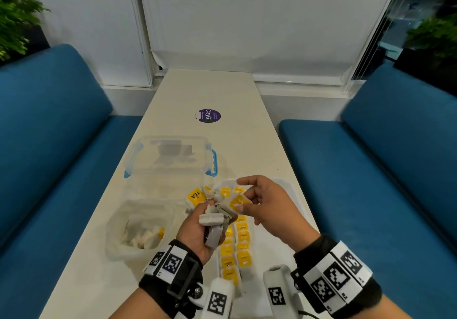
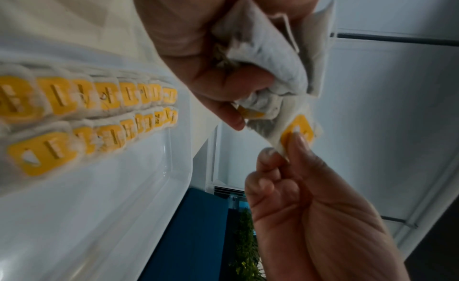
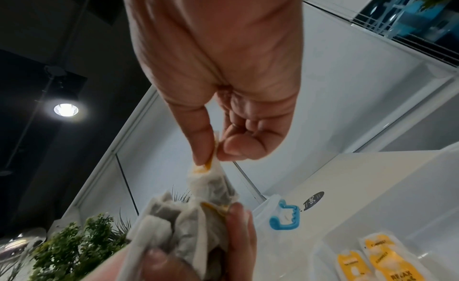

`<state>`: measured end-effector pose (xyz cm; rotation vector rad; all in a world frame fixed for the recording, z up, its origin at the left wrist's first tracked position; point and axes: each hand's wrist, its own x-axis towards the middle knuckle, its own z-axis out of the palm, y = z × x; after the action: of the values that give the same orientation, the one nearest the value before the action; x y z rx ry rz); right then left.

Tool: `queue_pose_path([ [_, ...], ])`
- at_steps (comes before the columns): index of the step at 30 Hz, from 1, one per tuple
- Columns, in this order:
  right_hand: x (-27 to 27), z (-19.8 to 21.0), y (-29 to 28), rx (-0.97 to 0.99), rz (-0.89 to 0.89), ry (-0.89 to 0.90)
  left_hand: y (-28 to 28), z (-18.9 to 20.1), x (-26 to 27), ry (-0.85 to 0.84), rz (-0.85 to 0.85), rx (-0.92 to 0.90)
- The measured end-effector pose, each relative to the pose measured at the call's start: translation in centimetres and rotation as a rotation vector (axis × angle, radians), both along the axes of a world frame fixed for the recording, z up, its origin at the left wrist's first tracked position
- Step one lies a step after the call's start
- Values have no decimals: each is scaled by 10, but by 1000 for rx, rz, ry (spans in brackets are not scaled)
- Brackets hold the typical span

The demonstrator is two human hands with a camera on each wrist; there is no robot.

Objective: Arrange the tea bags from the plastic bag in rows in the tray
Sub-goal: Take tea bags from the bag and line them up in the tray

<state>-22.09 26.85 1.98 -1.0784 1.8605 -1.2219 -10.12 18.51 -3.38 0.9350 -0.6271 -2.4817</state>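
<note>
Both hands are raised above the tray (image 1: 294, 195), palms turned toward each other. Left hand (image 1: 197, 232) w/ fingers curled round a bunch of tea bags (image 1: 215, 213). Right hand (image 1: 267, 207) pinches one tea bag (image 1: 236, 203) btwn thumb & forefinger, other fingers loosely curled. Two rows of tea bags (image 1: 237, 247) lie in the tray; plastic bag (image 1: 138, 227) sits left on the bench (image 1: 210, 91).

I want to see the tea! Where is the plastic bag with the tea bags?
In the head view, the plastic bag lies on the table, left of the tray and the left hand.
</note>
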Motion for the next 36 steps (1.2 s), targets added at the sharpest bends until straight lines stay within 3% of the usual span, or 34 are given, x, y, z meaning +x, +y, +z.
queue_pose_path([
  [4, -2, 0, 2, -12, -17, 22, -8, -9, 12, -27, 36, 52],
  [8, -13, -2, 7, 12, 21, -137, -11, -8, 21, -19, 72, 53],
  [12, -24, -15, 7, 303, 13, 322, -11, -9, 29, -13, 93, 67],
  [19, -24, -23, 7, 529, -4, 544, -7, -15, 34, -31, 81, 43],
  [23, -22, -31, 7, 671, 140, 567, -6, -16, 35, -19, 74, 56],
  [30, -10, -49, 9, 1000, 613, 470, -3, -15, 36, -23, 45, 44],
  [33, -4, -58, 2, 1050, 687, 380, -2, -17, 36, -34, 32, 50],
  [36, 2, -65, -9, 1115, 689, 403, 0, -17, 35, -37, 27, 69],
])
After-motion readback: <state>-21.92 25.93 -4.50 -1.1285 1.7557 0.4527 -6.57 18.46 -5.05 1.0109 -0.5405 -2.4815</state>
